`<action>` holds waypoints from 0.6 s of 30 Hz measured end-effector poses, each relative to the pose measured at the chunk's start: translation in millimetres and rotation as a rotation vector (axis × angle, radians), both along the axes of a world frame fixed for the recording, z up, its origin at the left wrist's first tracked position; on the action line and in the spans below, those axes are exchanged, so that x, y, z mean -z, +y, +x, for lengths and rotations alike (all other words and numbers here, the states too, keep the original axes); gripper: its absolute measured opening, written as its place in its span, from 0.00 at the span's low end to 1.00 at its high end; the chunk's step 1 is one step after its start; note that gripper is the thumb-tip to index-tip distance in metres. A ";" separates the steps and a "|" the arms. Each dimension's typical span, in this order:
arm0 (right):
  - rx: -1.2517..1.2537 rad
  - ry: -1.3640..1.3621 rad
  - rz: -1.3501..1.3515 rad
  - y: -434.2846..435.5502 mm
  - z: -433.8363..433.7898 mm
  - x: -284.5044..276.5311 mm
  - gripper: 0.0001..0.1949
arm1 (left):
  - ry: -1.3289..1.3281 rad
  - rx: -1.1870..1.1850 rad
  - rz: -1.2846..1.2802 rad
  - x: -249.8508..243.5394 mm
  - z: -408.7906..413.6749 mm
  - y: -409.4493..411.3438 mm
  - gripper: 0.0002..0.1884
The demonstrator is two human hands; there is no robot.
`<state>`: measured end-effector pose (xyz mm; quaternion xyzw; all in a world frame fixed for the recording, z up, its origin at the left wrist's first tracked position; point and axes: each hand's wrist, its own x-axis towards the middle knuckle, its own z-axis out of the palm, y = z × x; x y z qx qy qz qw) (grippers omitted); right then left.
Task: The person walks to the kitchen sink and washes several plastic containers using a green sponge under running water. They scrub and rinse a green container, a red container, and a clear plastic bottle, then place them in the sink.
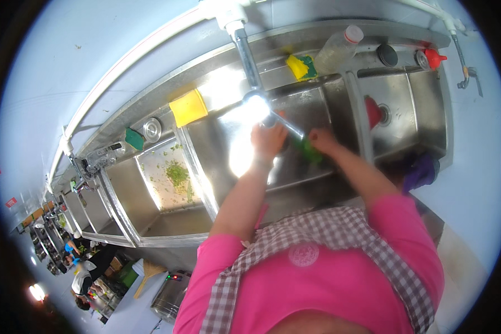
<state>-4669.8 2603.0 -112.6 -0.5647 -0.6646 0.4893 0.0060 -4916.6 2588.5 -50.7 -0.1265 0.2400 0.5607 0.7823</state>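
Note:
Both my hands are over the middle stainless-steel sink basin, by the metal tap. My left hand is below the tap body, its fingers partly hidden and bent around something I cannot make out. An orange bit shows beside those fingers. Near the end of the slim spout, my right hand is curled on a bright green item, too blurred to name. Glare from the metal hides part of the basin.
On the back ledge are a yellow cloth, a yellow-green sponge, a plastic bottle and a red funnel. Leaf scraps lie in the left basin; a red object sits in the right one. People work far left.

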 end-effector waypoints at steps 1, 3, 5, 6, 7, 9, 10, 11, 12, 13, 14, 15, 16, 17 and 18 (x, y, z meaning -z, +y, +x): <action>0.029 0.091 -0.034 9.2 -5.8 -31.1 0.05 | 0.225 0.048 0.140 17.1 -0.5 -5.9 0.39; 0.114 0.267 -0.133 19.1 -7.5 -80.0 0.06 | 0.221 0.066 0.084 5.1 5.6 -1.7 0.39; 0.182 0.461 -0.276 14.6 -13.4 -122.2 0.07 | 0.044 -0.012 -0.120 -39.1 7.1 5.3 0.40; 0.144 0.512 -0.254 11.2 -19.7 -141.5 0.07 | 0.076 -0.008 -0.108 -31.4 5.9 2.3 0.41; 0.110 0.564 -0.231 5.9 -26.6 -159.3 0.07 | 0.107 0.000 -0.095 -22.2 5.2 -0.4 0.41; 0.011 0.600 -0.072 -1.8 -40.9 -170.8 0.09 | 0.187 0.022 0.009 -2.7 5.8 -6.4 0.42; -0.050 0.585 0.068 -4.7 -47.8 -169.9 0.11 | 0.226 0.038 0.064 -1.6 7.1 -6.1 0.42; -0.112 0.568 0.207 -8.4 -56.2 -167.8 0.13 | 0.202 0.050 0.046 -1.2 8.7 -8.9 0.42; -0.086 0.517 0.279 -14.3 -71.0 -163.4 0.16 | 0.182 0.065 0.030 -5.8 9.9 -12.9 0.43; -0.057 0.466 0.352 -21.5 -89.3 -156.8 0.19 | 0.163 0.081 0.016 -11.2 11.1 -16.5 0.43; -0.034 0.420 0.420 -27.2 -101.6 -147.3 0.22 | 0.130 0.018 0.089 -14.8 18.5 -20.2 0.43; -0.022 0.415 0.410 -25.9 -107.7 -133.0 0.23 | 0.128 -0.013 0.076 -14.1 19.9 -22.4 0.43; -0.009 0.409 0.399 -19.5 -113.4 -116.8 0.25 | 0.123 -0.041 0.062 -10.4 20.5 -25.5 0.43; 0.005 0.402 0.389 -15.4 -117.8 -107.2 0.27 | 0.118 -0.070 0.049 -8.2 20.6 -27.5 0.43; 0.056 0.319 0.495 -13.7 -120.0 -102.8 0.23 | 0.115 -0.048 0.086 -39.2 19.1 -22.1 0.44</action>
